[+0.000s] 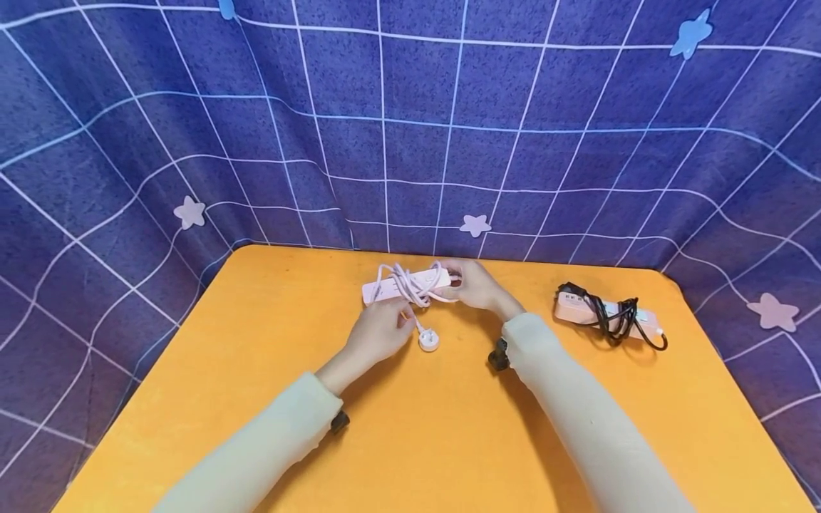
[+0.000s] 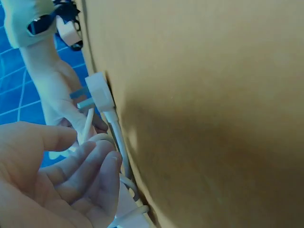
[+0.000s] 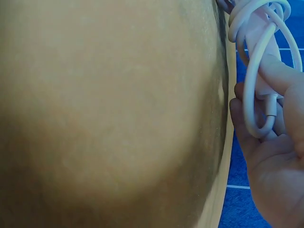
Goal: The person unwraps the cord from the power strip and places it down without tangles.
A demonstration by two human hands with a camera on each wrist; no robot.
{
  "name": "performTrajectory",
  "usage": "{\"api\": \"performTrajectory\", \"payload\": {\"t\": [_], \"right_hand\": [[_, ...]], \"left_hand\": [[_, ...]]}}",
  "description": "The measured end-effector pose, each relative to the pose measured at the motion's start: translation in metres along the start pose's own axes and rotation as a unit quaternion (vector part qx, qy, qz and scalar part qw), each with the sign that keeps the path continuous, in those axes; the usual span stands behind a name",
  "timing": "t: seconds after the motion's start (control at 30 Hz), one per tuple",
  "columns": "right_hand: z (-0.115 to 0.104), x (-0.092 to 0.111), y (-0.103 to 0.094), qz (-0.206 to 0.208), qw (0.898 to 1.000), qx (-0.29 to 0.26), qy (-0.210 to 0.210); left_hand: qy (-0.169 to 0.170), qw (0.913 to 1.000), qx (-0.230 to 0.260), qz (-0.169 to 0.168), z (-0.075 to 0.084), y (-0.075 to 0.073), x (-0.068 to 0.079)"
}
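Note:
A white power strip (image 1: 386, 288) lies at the table's far edge, its pale cord (image 1: 410, 283) wound in several loops around it. My right hand (image 1: 477, 285) grips the strip's right end, thumb on one side and fingers on the other; a cord loop (image 3: 254, 90) hangs over that grip in the right wrist view. My left hand (image 1: 380, 331) is at the strip's near side, its loosely bent fingers (image 2: 107, 175) by the cord and its thumb apart from them. The white plug (image 1: 428, 340) lies prongs up on the table, right of my left hand.
Another power strip (image 1: 577, 308), pale pink with a black cord (image 1: 609, 320) wound around it, lies on the right of the yellow table (image 1: 423, 442). A blue gridded curtain (image 1: 410, 157) with stars hangs directly behind the table's far edge.

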State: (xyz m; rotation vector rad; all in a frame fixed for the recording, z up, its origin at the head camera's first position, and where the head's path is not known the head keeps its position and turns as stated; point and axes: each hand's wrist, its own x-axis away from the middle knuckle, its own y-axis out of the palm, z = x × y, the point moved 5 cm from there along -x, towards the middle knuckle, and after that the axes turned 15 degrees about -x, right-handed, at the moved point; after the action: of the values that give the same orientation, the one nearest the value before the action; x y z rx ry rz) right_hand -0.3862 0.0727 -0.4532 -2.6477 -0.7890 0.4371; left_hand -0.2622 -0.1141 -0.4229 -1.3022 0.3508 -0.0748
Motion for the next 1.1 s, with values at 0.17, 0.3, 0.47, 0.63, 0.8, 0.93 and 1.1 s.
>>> {"api": "performTrajectory", "payload": {"t": [0.17, 0.3, 0.47, 0.63, 0.8, 0.93, 1.1], "right_hand": [[0.003, 0.001, -0.001, -0.007, 0.999, 0.035, 0.0], [0.005, 0.001, -0.003, -0.006, 0.999, 0.037, 0.011], [0.004, 0.001, -0.004, -0.007, 0.999, 0.047, 0.014], [0.004, 0.001, -0.003, -0.009, 0.999, 0.039, 0.024], [0.003, 0.001, -0.001, -0.008, 0.999, 0.012, 0.038], [0.003, 0.001, 0.001, -0.007, 0.999, 0.027, 0.029], [0.001, 0.0, 0.0, -0.012, 0.998, 0.062, 0.008]], "left_hand": [[-0.03, 0.999, -0.033, -0.009, 0.002, 0.008, -0.009], [-0.048, 0.9958, -0.072, -0.031, 0.007, 0.015, -0.016], [-0.081, 0.9877, -0.109, -0.079, 0.013, 0.024, -0.023], [-0.108, 0.9795, -0.133, -0.107, 0.014, 0.03, -0.027], [-0.124, 0.9742, -0.148, -0.117, 0.014, 0.033, -0.03], [-0.13, 0.9737, -0.144, -0.12, 0.012, 0.034, -0.03], [-0.137, 0.9758, -0.12, -0.121, 0.009, 0.034, -0.031]]}}
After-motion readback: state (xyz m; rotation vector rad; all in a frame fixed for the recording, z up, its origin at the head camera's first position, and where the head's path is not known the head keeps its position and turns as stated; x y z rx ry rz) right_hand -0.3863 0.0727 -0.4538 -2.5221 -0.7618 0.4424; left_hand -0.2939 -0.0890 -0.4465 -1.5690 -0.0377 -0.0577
